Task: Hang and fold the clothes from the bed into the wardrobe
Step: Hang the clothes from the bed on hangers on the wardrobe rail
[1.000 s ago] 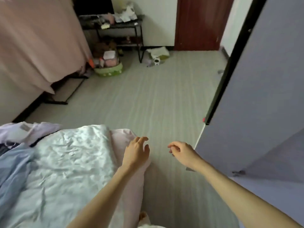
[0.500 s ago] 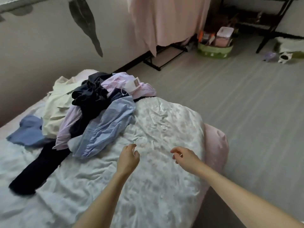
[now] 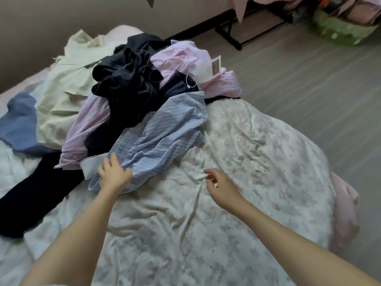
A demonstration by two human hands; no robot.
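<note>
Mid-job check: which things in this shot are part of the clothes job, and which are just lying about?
Part of the job:
- blue striped top, under the left hand
- pink striped shirt with tag
- dark garments
- cream garment
- blue garment
- right hand, empty

Lying about:
- floral bedcover
- green basket
- black rack base

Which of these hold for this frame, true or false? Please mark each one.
1. The left hand rests on the blue striped garment. True.
2. The right hand grips the pink shirt. False: it hovers over the bedspread, holding nothing, well short of that shirt.
3. A paper tag lies on the pink shirt. True.
4. The clothes are folded in a neat stack. False: they lie in a loose, crumpled heap.
5. A dark garment sits atop the heap. True.
</note>
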